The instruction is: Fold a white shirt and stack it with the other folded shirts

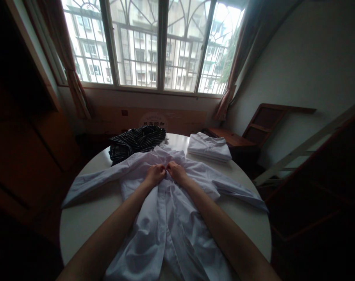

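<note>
While the white shirt point(168, 218) lies front-up on the round table point(86, 218), sleeves spread to both sides, the left hand point(155, 174) and right hand point(176, 171) meet at its placket just below the collar — the fingers of both pinched on the cloth edges there, seemingly at 1 button. Doing this well likely means keeping both plackets flat and aligned, so no pucker forms. A striped dark garment point(138, 142) and a folded white stack point(209, 146) sit beyond, near the table's far edge.
</note>
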Demonstrator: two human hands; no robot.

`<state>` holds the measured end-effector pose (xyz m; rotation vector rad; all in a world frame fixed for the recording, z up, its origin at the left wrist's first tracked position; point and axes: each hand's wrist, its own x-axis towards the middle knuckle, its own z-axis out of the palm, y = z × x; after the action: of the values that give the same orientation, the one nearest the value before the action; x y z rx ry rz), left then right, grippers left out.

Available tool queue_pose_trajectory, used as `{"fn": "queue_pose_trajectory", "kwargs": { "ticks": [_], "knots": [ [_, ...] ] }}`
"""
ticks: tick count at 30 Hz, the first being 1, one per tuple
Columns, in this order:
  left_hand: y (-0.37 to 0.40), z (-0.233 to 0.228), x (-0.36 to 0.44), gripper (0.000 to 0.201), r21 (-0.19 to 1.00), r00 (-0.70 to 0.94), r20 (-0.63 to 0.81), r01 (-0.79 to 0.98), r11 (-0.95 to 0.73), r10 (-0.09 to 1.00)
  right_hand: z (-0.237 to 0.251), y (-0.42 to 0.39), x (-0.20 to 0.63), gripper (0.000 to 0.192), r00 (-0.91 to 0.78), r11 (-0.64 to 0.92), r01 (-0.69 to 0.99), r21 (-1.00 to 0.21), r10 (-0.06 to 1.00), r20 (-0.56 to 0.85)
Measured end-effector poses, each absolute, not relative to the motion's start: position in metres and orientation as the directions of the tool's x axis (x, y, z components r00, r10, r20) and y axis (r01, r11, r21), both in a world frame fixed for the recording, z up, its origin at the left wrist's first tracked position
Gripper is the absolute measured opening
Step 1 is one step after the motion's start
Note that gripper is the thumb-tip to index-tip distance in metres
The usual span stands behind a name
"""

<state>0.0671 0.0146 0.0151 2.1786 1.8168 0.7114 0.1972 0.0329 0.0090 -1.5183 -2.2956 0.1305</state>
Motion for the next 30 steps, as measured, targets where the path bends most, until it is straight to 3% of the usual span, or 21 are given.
{"fn": "queue_pose_trajectory", "kwargs": {
  "ticks": [10,19,30],
  "knots": [
    [0.017,0.011,0.069,0.030,0.510,0.059,0.275,0.837,-0.198,0.960,0.010,0.026,0.197,0.015,-0.344,0.416,0.877,-0.240,0.893,0.291],
    [0.027,0.004,0.063,0.021,0.725,0.119,0.341,0.599,-0.341,0.933,0.003,0.031,0.199,0.011,-0.276,0.451,0.819,-0.355,0.852,0.444],
    [0.028,0.003,0.062,0.023,0.778,0.099,0.363,0.515,-0.360,0.926,0.000,0.035,0.199,0.012,-0.259,0.482,0.775,-0.408,0.832,0.490]
  ]
}}
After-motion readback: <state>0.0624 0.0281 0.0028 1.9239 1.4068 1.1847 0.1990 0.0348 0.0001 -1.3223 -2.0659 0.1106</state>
